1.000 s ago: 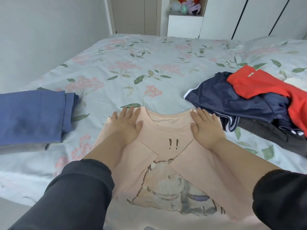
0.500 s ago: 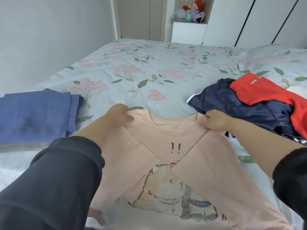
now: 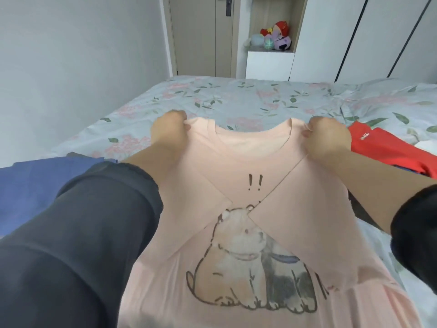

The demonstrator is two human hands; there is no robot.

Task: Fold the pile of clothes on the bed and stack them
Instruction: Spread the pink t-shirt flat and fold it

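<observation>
While lying flat at far left on the floral bed [image 3: 260,98]: folded blue garment [image 3: 47,185]. Next, left hand [image 3: 169,131], fingers curled tight, pinching one shoulder of the pink T-shirt [image 3: 236,166]. Pale peach-pink, round neck, both sleeves folded inward to meet on the chest, two exclamation marks and cartoon animals printed below. Collar end raised above the bed, stretched between both grips, rest sloping down toward the camera. Right hand [image 3: 328,138] clenched likewise on the other shoulder. Beyond it, red garment [image 3: 387,150] heaped on the bed at right.
</observation>
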